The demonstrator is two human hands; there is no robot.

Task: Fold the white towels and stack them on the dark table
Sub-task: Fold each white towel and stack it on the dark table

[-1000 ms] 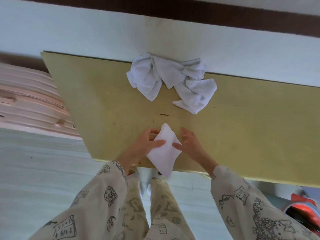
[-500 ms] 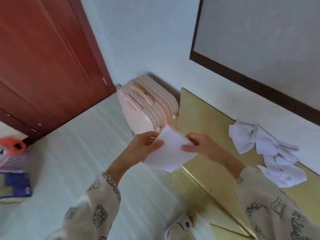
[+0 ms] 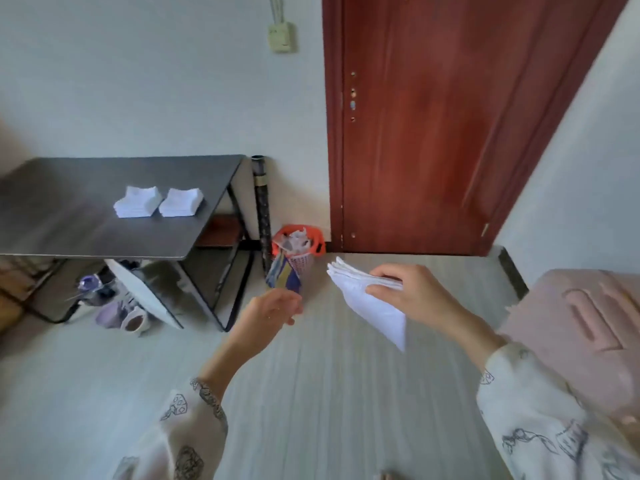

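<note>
Carrying: right hand (image 3: 408,299) has a pinching grip on a folded towel (image 3: 367,303) above the floor.
Left hand (image 3: 268,315): loosely curled, empty.
Stacks (image 3: 157,202): on dark worktop (image 3: 69,216), well apart.
Risk: one-handed pinch may let folds fall open.

Open floor (image 3: 311,393) is seen between the hands and the desk (image 3: 69,216). On the desk, two towel stacks (image 3: 138,202) (image 3: 181,201) are placed side by side near its right end; bare top is left before and left of them. The way is narrowed by an orange basket (image 3: 298,242) and a dark tube (image 3: 260,202) beside the desk's right legs. A pink suitcase (image 3: 588,327) is found at the right.
</note>
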